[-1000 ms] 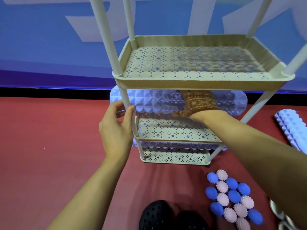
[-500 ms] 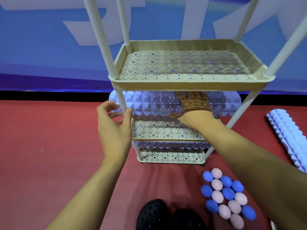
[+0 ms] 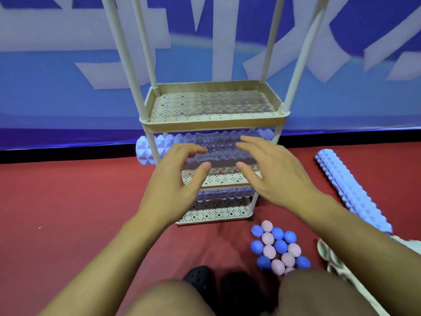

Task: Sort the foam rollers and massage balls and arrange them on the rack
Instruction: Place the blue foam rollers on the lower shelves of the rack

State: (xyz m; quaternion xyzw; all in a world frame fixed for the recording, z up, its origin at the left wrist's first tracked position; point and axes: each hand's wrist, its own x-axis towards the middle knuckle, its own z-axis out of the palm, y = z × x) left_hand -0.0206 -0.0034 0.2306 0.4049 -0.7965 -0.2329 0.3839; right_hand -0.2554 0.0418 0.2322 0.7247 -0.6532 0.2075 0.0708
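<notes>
Both my hands empty, fingers spread | loose foam roller (image 3: 352, 190) lies floor-right, long axis away from me | right hand (image 3: 273, 172) nearer than left hand (image 3: 175, 181)

gym-like hall: red floor mat (image 3: 68, 201), blue banner (image 3: 57, 99).

Bare left hand (image 3: 175, 179) raised palm-down, fingers loosely curved, holding nothing, bare right hand (image 3: 271, 172) beside it, thumbs facing, fingers relaxed and empty, both forearms reaching forward, bare knees below
</notes>
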